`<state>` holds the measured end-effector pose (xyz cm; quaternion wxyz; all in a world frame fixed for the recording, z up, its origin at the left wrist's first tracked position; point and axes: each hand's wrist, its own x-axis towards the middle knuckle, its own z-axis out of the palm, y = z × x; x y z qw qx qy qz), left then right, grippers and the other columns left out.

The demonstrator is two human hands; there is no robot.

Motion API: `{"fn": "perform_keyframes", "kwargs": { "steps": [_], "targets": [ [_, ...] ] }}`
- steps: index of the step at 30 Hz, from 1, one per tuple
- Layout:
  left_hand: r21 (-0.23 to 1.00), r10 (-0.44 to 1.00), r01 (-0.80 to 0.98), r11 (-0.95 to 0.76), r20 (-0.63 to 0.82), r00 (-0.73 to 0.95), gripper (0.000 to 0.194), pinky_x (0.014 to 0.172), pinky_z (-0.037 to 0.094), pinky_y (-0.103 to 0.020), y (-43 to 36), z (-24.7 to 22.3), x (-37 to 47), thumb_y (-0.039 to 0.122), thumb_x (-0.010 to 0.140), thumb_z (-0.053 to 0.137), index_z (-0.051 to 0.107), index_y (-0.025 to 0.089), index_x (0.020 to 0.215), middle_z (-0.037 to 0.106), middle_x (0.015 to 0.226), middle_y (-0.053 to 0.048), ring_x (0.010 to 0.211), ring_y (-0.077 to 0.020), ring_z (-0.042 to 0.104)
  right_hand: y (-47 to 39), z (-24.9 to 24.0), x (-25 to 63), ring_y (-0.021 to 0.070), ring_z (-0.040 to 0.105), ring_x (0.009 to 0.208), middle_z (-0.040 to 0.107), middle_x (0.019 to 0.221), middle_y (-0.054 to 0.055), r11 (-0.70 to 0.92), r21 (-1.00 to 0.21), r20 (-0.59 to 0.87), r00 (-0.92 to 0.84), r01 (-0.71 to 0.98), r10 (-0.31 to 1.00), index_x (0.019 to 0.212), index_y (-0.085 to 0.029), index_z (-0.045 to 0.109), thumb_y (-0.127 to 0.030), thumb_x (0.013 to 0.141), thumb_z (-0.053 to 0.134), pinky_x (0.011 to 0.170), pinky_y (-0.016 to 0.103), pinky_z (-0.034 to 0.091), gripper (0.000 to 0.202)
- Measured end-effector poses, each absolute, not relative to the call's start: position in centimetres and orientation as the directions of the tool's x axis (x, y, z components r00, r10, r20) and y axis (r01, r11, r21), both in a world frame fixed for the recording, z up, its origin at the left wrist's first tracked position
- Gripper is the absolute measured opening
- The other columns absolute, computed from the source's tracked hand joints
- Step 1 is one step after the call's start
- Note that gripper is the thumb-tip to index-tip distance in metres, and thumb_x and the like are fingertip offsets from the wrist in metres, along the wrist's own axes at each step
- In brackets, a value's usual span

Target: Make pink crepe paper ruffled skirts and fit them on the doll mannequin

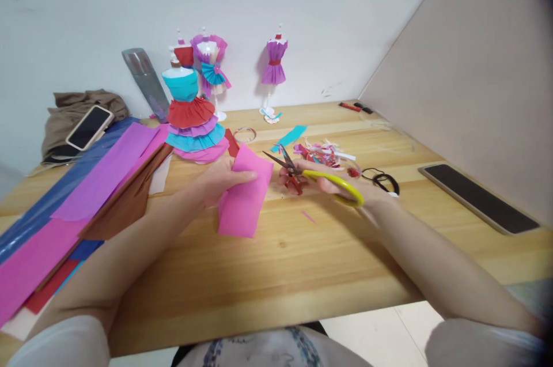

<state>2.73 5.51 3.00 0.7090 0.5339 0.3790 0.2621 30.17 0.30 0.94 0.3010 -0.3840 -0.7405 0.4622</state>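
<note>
My left hand (pixel 222 181) pinches a pink sheet of paper (pixel 245 200), thumb on its face, above the wooden table (pixel 276 275). To its right, my right hand (pixel 317 180) is closed round yellow-handled scissors (pixel 341 185). Their dark blades are spread and point left toward the sheet's right edge, apart from it. A small mannequin in a tiered turquoise, red and pink paper dress (pixel 192 113) stands just behind my left hand. Beyond the scissors lie a turquoise paper strip (pixel 290 138) and a heap of paper scraps (pixel 324 154).
Coloured paper sheets (pixel 108 165) and a phone (pixel 90 127) on brown cloth (pixel 60 119) lie left. More dressed mannequins (pixel 275 64) and a bottle (pixel 146 82) stand at the back. A black hair tie (pixel 386 184) and a dark flat device (pixel 477 197) are at right.
</note>
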Motion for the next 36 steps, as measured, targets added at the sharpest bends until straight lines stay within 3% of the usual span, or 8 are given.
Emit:
{"fn": "perform_keyframes", "kwargs": {
  "steps": [5,12,19,25,32,36],
  "targets": [
    [0.952,0.735,0.045,0.302,-0.263,0.625,0.026,0.061,0.052,-0.028,5.2,3.2,2.7,0.027,0.065,0.081,0.070,0.011,0.084,0.072,0.074,-0.006,0.067,-0.0198,0.068,-0.5,2.9,28.3,0.0217,0.055,0.089,0.057,0.098,0.007,0.341,-0.902,0.121,-0.602,0.266,0.789,0.105,-0.022,0.058,-0.075,0.083,0.049,0.082,0.035,0.045,0.058],
    [0.917,0.595,0.108,0.383,-0.334,0.731,0.038,0.061,0.053,-0.030,4.2,4.6,2.9,0.036,0.062,0.085,0.070,0.011,0.085,0.072,0.076,-0.010,0.066,-0.0205,0.068,-0.6,2.7,27.9,0.0237,0.053,0.091,0.057,0.098,0.007,0.299,-0.902,0.050,-0.613,0.311,0.788,0.105,-0.022,0.058,-0.081,0.078,0.047,0.078,0.033,0.042,0.066],
    [0.895,0.623,0.165,0.414,-0.410,0.666,0.036,0.062,0.053,-0.027,4.0,4.4,3.0,0.032,0.060,0.086,0.072,0.010,0.084,0.073,0.085,-0.010,0.071,-0.0183,0.066,-0.8,2.5,27.7,0.0194,0.048,0.080,0.054,0.090,0.004,0.317,-0.896,0.067,-0.612,0.310,0.788,0.102,-0.022,0.058,-0.083,0.078,0.045,0.070,0.030,0.038,0.066],
    [0.875,0.586,0.167,0.454,-0.435,0.684,0.033,0.056,0.050,-0.024,3.9,4.1,3.1,0.029,0.060,0.086,0.074,0.011,0.085,0.071,0.076,-0.007,0.064,-0.0152,0.063,-1.0,2.6,26.8,0.0135,0.041,0.067,0.047,0.077,0.000,0.345,-0.918,0.146,-0.641,0.195,0.753,0.096,-0.018,0.055,-0.076,0.081,0.051,0.060,0.027,0.032,0.060],
    [0.859,0.588,0.146,0.491,-0.450,0.672,0.034,0.061,0.052,-0.026,4.1,4.2,3.1,0.024,0.059,0.086,0.073,0.011,0.089,0.072,0.079,-0.007,0.067,-0.0159,0.065,-0.8,2.1,27.3,0.0134,0.041,0.068,0.047,0.079,0.000,0.377,-0.904,0.161,-0.660,0.199,0.734,0.101,-0.017,0.056,-0.075,0.083,0.049,0.060,0.026,0.032,0.061],
    [0.856,0.581,0.172,0.487,-0.465,0.668,0.030,0.058,0.051,-0.024,4.0,4.0,3.1,0.024,0.061,0.085,0.074,0.012,0.086,0.071,0.077,-0.006,0.064,-0.0150,0.064,-0.9,1.7,27.2,0.0120,0.039,0.064,0.045,0.075,-0.002,0.305,-0.941,0.146,-0.630,0.151,0.762,0.099,-0.018,0.057,-0.074,0.081,0.054,0.056,0.025,0.030,0.059]
  ]
}}
